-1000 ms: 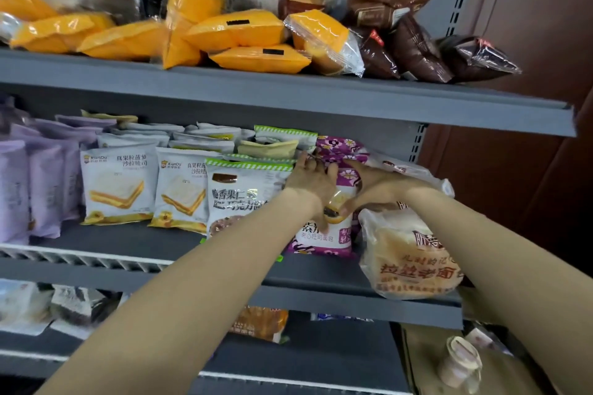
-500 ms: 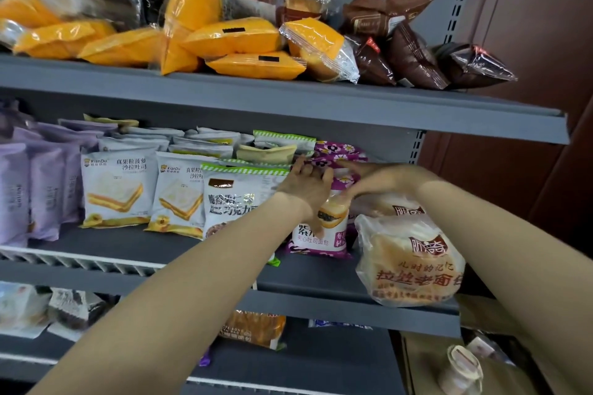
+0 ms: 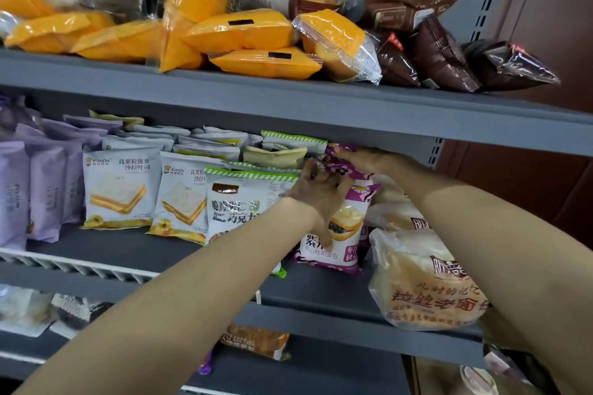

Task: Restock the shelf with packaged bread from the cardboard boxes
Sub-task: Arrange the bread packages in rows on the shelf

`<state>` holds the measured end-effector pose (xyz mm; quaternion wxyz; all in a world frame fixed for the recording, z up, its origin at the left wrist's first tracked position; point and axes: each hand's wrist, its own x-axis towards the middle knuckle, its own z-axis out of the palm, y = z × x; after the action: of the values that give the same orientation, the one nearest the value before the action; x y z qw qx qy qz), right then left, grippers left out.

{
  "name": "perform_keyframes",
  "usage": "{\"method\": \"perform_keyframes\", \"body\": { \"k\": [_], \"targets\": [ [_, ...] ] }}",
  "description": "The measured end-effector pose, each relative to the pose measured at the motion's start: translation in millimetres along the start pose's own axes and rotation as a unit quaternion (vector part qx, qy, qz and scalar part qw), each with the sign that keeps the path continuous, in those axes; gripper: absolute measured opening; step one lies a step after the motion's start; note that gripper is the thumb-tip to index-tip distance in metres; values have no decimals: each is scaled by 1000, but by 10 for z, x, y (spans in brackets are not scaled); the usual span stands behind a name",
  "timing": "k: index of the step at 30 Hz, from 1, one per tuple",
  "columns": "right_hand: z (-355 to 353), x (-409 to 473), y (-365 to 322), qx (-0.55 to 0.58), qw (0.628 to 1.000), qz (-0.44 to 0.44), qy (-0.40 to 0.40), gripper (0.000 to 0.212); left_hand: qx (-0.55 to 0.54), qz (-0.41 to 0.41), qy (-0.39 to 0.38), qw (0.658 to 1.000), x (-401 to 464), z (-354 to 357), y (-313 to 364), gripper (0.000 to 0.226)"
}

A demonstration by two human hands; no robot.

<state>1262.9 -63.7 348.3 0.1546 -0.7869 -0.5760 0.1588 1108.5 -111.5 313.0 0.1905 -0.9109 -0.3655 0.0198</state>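
The left hand (image 3: 316, 199) holds the purple pack (image 3: 341, 245) near its top, thumb down the front, fingers curled behind. The pack stands tall on the middle shelf (image 3: 128, 245), between both hands. The right hand (image 3: 369, 160) reaches over its top from the right. I cannot tell if those fingers pinch.

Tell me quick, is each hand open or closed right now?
Left hand: closed, gripping the front purple bread packet.
Right hand: open, fingers flat on the rear purple packet.
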Motion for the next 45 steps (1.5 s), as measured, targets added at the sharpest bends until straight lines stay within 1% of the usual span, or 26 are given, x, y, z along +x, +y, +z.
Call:
{"method": "perform_keyframes", "body": {
  "k": [6,9,11,14,15,16,18,21,24,27,28,30,32,34,36,37,38,39,41,42,43,45],
  "targets": [
    [75,-8,-21,12,999,-39,-29,66,-10,-1,-1,1000,-6,-27,13,123],
    [84,-55,39,-29,997,-62,-43,60,-19,-8,-6,1000,12,-28,38,119],
    [70,-51,62,-76,993,-83,-21,58,-27,-19,-6,999,20,-30,52,119],
    [83,5,96,-115,988,-89,50,56,-30,-31,-4,999,36,-24,63,121],
    [90,25,105,-114,988,-83,58,56,-30,-30,-2,999,42,-24,65,121],
    [95,36,107,-110,990,-75,51,56,-31,-29,-2,999,46,-22,64,121],
    [93,61,97,-92,994,-55,19,57,-34,-27,-2,999,46,-12,54,122],
    [77,42,97,-35,999,-37,0,54,-35,-28,1,999,41,3,52,121],
    [67,-39,155,14,999,-33,12,57,-43,-30,6,999,24,-7,57,119],
    [25,-235,200,82,993,-65,58,54,-33,-31,20,999,-9,-10,61,121],
    [-12,-333,225,78,991,-82,75,51,-24,-32,22,999,-22,-11,67,124],
    [-113,-571,305,31,988,-113,99,46,-23,-41,9,999,-49,-25,85,126],
    [-210,-841,450,-18,986,-135,98,43,-63,-49,2,997,-105,-98,131,116],
    [-280,-1107,629,-39,987,-128,88,40,-129,-49,38,990,-185,-203,213,96],
    [-317,-1350,814,-34,990,-111,84,39,-188,-36,120,974,-265,-281,333,77],
    [-323,-1456,904,-24,991,-105,77,39,-205,-19,148,967,-304,-311,415,70],
    [-325,-1563,982,-21,992,-103,68,41,-216,2,153,964,-340,-335,502,66],
    [-330,-1665,1054,-27,993,-103,60,44,-219,25,139,965,-361,-343,587,64],
    [-338,-1854,1167,-57,991,-113,45,52,-212,55,111,969,-408,-368,716,59],
    [-342,-1935,1202,-73,989,-122,33,58,-216,58,120,967,-437,-390,751,56],
    [-335,-2013,1225,-86,988,-128,13,65,-224,53,154,961,-460,-409,774,52],
    [-276,-2103,1269,-127,983,-126,-40,83,-250,32,253,934,-505,-459,821,50]
  ]
}}
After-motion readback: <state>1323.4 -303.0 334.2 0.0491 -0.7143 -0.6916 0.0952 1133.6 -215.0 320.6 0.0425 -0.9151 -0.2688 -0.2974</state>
